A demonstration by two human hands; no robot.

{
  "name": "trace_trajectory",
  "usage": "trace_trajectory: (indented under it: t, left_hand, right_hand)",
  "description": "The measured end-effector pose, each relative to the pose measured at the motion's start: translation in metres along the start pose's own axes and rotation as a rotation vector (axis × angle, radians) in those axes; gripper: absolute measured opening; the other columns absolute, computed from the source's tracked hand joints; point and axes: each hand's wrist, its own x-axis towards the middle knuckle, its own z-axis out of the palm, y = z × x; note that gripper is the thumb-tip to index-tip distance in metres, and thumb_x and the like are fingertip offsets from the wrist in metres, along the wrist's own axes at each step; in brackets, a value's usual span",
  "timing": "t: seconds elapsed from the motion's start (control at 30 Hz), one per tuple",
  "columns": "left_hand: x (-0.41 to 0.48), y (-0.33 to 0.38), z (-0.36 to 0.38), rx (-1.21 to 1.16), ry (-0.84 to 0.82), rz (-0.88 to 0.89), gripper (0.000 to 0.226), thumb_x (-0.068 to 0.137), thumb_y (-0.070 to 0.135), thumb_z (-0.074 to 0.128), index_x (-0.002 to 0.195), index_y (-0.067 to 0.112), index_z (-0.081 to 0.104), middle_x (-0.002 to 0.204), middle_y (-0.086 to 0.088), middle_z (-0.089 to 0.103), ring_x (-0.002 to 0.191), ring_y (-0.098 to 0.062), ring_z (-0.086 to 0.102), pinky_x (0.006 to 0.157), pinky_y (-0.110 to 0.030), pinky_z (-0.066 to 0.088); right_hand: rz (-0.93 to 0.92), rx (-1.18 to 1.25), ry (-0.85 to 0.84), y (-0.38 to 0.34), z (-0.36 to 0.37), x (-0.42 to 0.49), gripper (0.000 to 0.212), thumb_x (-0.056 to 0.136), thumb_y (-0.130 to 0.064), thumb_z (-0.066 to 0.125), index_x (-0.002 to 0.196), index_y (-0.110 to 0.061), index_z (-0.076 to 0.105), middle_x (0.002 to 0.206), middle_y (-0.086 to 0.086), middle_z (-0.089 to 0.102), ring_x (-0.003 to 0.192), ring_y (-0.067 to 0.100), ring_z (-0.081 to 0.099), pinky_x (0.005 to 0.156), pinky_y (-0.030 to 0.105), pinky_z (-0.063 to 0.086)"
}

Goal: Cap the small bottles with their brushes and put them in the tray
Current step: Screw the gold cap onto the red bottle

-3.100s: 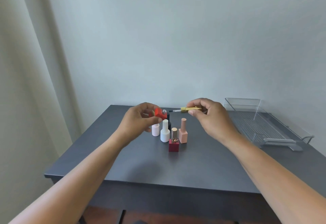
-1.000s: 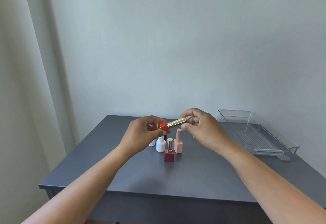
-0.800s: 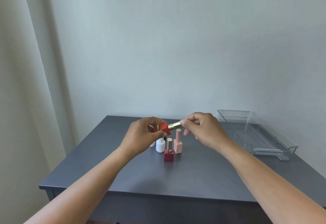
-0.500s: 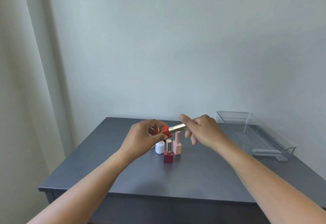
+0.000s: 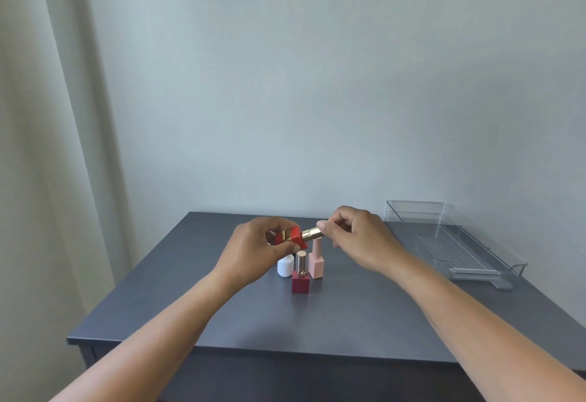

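- My left hand (image 5: 253, 251) is closed around a red square bottle (image 5: 293, 238), held tipped on its side above the table, thumb underneath and fingers curled over the top.
- My right hand (image 5: 358, 237) pinches a gold brush cap (image 5: 311, 234) between thumb and fingertips; the cap lies nearly level and meets the neck end of the red bottle.
- I cannot tell whether the cap is fully seated; its join with the bottle is too small to read.
- Below my hands, on the dark grey table (image 5: 348, 316), stand three other bottles close together: a white bottle (image 5: 284, 266), partly hidden behind my left hand, a dark red square bottle (image 5: 300, 280) with a rose-gold cap, nearest to me, and a pale pink bottle (image 5: 316, 263) with a tall pink cap, just beside it on the right.
- The pink bottle's cap reaches up to just under the gold cap I hold.
- The clear plastic tray (image 5: 456, 243) sits on the table's right side, well apart from the bottles, with a ribbed floor and no bottles in it.
- A pale curtain (image 5: 47, 148) hangs on the left, by the plain wall.
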Motion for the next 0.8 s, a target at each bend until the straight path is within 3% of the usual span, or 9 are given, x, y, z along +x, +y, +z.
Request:
trace_trajectory:
  t: [0.2,0.27,0.33,0.47,0.67,0.73,0.8]
  left_hand:
    - [0.001,0.004,-0.001,0.016,-0.008,0.0,0.02,0.075,0.038,0.079,0.089,0.049,0.072,0.082,0.026,0.066,0.077,0.001,0.06,0.067,-0.017,0.047]
    - [0.002,0.005,-0.001,0.028,-0.018,0.011,0.022,0.076,0.037,0.079,0.088,0.053,0.07,0.085,0.024,0.066,0.08,0.002,0.059,0.07,-0.02,0.047]
    - [0.002,0.007,-0.002,0.066,-0.02,0.038,0.027,0.077,0.036,0.079,0.083,0.06,0.067,0.085,0.018,0.067,0.083,0.005,0.058,0.072,-0.022,0.047]
    - [0.002,0.013,-0.002,0.192,0.005,0.093,0.026,0.079,0.036,0.075,0.094,0.054,0.066,0.089,0.016,0.065,0.085,0.002,0.058,0.073,-0.026,0.049]
    - [-0.004,0.018,-0.003,0.447,0.121,0.303,0.022,0.088,0.032,0.07,0.109,0.033,0.068,0.095,0.013,0.062,0.085,-0.007,0.051,0.062,-0.027,0.044]
    - [-0.007,0.02,-0.002,0.519,0.181,0.398,0.021,0.087,0.029,0.072,0.108,0.026,0.069,0.092,0.008,0.062,0.087,-0.012,0.053,0.056,-0.029,0.044]
    - [-0.01,0.022,-0.001,0.584,0.229,0.474,0.021,0.084,0.023,0.075,0.104,0.02,0.07,0.088,0.003,0.061,0.083,-0.018,0.056,0.047,-0.03,0.043]
  right_hand:
    - [-0.047,-0.134,0.014,-0.003,-0.004,0.002,0.029,0.09,-0.054,0.051,0.081,-0.029,0.062,0.06,-0.01,0.055,0.057,0.009,0.051,0.054,0.027,0.039]
    - [-0.112,-0.207,-0.032,-0.006,-0.004,-0.001,0.022,0.094,-0.045,0.05,0.108,-0.032,0.062,0.085,-0.015,0.061,0.081,0.011,0.059,0.067,0.028,0.043]
    - [-0.21,-0.364,-0.088,-0.009,-0.001,-0.004,0.036,0.096,-0.041,0.048,0.13,-0.03,0.051,0.109,-0.01,0.059,0.098,0.015,0.058,0.073,0.029,0.041]
    - [-0.359,-0.598,-0.066,-0.012,0.004,-0.009,0.026,0.099,-0.035,0.047,0.118,-0.021,0.058,0.099,-0.002,0.057,0.091,0.021,0.06,0.062,0.028,0.036]
    - [-0.341,-0.575,-0.089,-0.017,0.005,-0.011,0.024,0.099,-0.03,0.047,0.111,-0.013,0.06,0.099,0.004,0.063,0.088,0.025,0.062,0.065,0.032,0.044]
    - [-0.287,-0.497,-0.111,-0.017,0.006,-0.009,0.019,0.098,-0.024,0.049,0.109,-0.014,0.061,0.099,0.0,0.064,0.091,0.017,0.064,0.065,0.027,0.044]
    - [-0.226,-0.417,-0.138,-0.016,0.006,-0.005,0.017,0.097,-0.016,0.048,0.107,-0.015,0.062,0.092,-0.011,0.061,0.084,-0.01,0.06,0.058,0.014,0.036]
